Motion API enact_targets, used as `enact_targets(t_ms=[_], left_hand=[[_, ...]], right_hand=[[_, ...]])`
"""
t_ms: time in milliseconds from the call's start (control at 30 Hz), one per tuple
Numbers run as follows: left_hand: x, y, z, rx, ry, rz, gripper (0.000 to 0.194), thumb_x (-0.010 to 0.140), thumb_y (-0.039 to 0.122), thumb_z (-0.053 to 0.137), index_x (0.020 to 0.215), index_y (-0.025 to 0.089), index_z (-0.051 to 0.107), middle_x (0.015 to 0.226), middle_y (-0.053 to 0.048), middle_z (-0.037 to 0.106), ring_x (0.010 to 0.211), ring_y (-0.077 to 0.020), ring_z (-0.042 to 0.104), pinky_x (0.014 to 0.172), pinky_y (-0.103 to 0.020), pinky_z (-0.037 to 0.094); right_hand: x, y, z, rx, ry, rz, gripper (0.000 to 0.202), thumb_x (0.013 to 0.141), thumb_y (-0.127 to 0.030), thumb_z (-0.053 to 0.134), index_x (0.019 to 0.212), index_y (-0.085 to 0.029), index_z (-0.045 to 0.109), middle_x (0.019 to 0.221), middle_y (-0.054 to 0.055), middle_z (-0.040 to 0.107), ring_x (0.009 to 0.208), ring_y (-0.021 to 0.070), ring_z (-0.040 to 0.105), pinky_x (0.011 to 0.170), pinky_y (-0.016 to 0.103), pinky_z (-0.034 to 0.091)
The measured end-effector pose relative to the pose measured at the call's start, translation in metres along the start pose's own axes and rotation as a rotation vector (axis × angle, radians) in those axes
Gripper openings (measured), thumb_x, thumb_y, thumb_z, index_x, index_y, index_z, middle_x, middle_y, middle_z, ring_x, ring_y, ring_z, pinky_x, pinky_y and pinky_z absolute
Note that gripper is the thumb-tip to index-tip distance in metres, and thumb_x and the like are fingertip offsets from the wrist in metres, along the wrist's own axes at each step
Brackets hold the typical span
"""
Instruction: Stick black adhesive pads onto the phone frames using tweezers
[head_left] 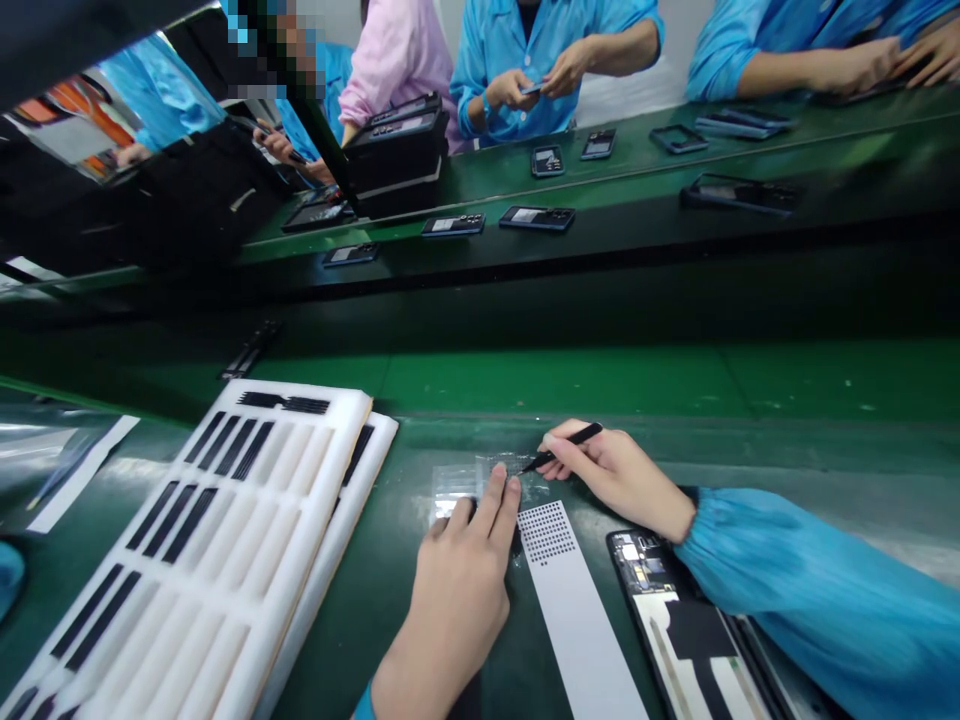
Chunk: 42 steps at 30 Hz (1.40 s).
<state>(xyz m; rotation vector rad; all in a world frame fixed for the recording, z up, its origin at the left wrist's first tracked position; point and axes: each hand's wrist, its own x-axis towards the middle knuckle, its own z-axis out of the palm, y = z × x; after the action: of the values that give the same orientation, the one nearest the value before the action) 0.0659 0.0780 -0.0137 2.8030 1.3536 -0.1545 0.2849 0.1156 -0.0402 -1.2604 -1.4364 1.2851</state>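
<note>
My right hand (600, 468) is closed around slim black tweezers (574, 440), their tip pointing down and left, close to my left fingertips. On the green work surface, my left hand (469, 570) lies with index and middle fingers stretched out. Those fingertips rest at a clear plastic sheet (450, 482). Part of a dark piece shows under the left hand; its kind is hidden. A white strip with rows of small black dots (546, 535) lies just right of my left hand. Below my right wrist is an opened phone (679, 620) with its inner parts showing.
To the left, two stacked white foam trays (292, 520) carry black strips in slots. Farther back runs a green line with several phone housings (536, 217) and a stack of black trays (397, 150). People in blue and pink sleeves work across it.
</note>
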Motion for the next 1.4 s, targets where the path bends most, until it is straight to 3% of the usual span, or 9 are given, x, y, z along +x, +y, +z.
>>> enact_targets(t_ms=[133, 233, 367, 433, 567, 733, 1000, 1167, 1400], left_hand=[[-0.002, -0.001, 0.003, -0.554, 0.029, -0.182, 0.073, 0.076, -0.005, 0.038, 0.143, 0.022, 0.052, 0.155, -0.005, 0.045, 0.115, -0.039, 0.056, 0.087, -0.061, 0.051], [-0.006, -0.001, 0.001, -0.965, 0.135, -0.348, 0.048, 0.089, 0.008, 0.046, 0.132, 0.024, 0.058, 0.139, -0.008, 0.06, 0.123, -0.0354, 0.051, 0.103, -0.059, 0.039], [-0.009, 0.001, -0.008, -1.279, 0.134, -0.481, 0.027, 0.1, 0.034, 0.046, 0.124, 0.023, 0.049, 0.109, -0.008, 0.066, 0.081, -0.019, 0.061, 0.075, -0.036, 0.051], [-0.009, 0.002, -0.015, -1.49, 0.061, -0.477, 0.023, 0.1, 0.036, 0.043, 0.115, 0.021, 0.049, 0.1, -0.006, 0.064, 0.064, -0.0133, 0.053, 0.058, -0.029, 0.046], [-0.012, 0.006, -0.026, -1.817, -0.085, -0.398, 0.017, 0.097, 0.031, 0.045, 0.104, 0.018, 0.052, 0.079, -0.002, 0.055, 0.059, -0.0119, 0.048, 0.05, -0.025, 0.042], [-0.019, 0.012, -0.034, -2.196, -0.074, -0.247, 0.015, 0.097, 0.022, 0.052, 0.111, 0.019, 0.055, 0.097, -0.006, 0.06, 0.065, -0.0104, 0.052, 0.05, -0.021, 0.043], [-0.024, 0.015, -0.032, -2.242, -0.014, -0.118, 0.016, 0.098, 0.02, 0.051, 0.112, 0.019, 0.059, 0.097, -0.006, 0.064, 0.062, -0.0078, 0.053, 0.054, -0.02, 0.043], [-0.025, 0.017, -0.029, -2.234, 0.013, -0.102, 0.016, 0.1, 0.022, 0.05, 0.113, 0.019, 0.058, 0.078, -0.001, 0.059, 0.061, -0.0093, 0.053, 0.056, -0.021, 0.042], [-0.03, 0.02, -0.025, -2.153, 0.088, -0.059, 0.02, 0.1, 0.026, 0.053, 0.12, 0.021, 0.055, 0.086, -0.003, 0.061, 0.062, -0.0086, 0.052, 0.058, -0.023, 0.042]], right_hand=[[-0.001, 0.0, 0.001, 0.014, 0.007, 0.001, 0.042, 0.097, -0.053, 0.05, 0.094, -0.014, 0.065, 0.085, 0.01, 0.076, 0.078, 0.02, 0.076, 0.071, 0.031, 0.061], [0.0, 0.001, 0.002, 0.03, 0.014, -0.002, 0.047, 0.095, -0.058, 0.05, 0.093, -0.014, 0.066, 0.084, 0.01, 0.076, 0.077, 0.0207, 0.076, 0.07, 0.031, 0.061], [0.002, -0.002, -0.001, 0.056, 0.019, -0.013, 0.051, 0.092, -0.063, 0.053, 0.087, -0.015, 0.068, 0.083, 0.01, 0.076, 0.075, 0.0205, 0.076, 0.068, 0.031, 0.061], [-0.001, -0.01, -0.002, 0.075, 0.027, -0.019, 0.051, 0.093, -0.062, 0.052, 0.087, -0.015, 0.069, 0.081, 0.01, 0.076, 0.074, 0.0206, 0.076, 0.068, 0.031, 0.061], [-0.022, -0.039, 0.0, 0.178, 0.026, -0.051, 0.041, 0.098, -0.053, 0.052, 0.093, -0.016, 0.069, 0.079, 0.007, 0.076, 0.074, 0.019, 0.075, 0.071, 0.029, 0.062], [-0.052, -0.062, 0.012, 0.187, 0.017, -0.103, 0.035, 0.099, -0.045, 0.053, 0.085, -0.02, 0.072, 0.084, 0.006, 0.075, 0.074, 0.0168, 0.074, 0.069, 0.023, 0.062], [-0.057, -0.064, 0.019, 0.088, 0.091, -0.137, 0.034, 0.098, -0.045, 0.055, 0.083, -0.024, 0.076, 0.088, 0.005, 0.075, 0.073, 0.0164, 0.075, 0.067, 0.021, 0.063], [-0.058, -0.068, 0.02, 0.047, 0.11, -0.154, 0.041, 0.098, -0.048, 0.053, 0.074, -0.023, 0.075, 0.083, 0.007, 0.077, 0.071, 0.0184, 0.075, 0.064, 0.022, 0.063], [-0.064, -0.064, 0.021, -0.017, 0.192, -0.257, 0.029, 0.097, -0.044, 0.057, 0.082, -0.027, 0.075, 0.079, 0.003, 0.076, 0.069, 0.0157, 0.074, 0.063, 0.018, 0.061]])
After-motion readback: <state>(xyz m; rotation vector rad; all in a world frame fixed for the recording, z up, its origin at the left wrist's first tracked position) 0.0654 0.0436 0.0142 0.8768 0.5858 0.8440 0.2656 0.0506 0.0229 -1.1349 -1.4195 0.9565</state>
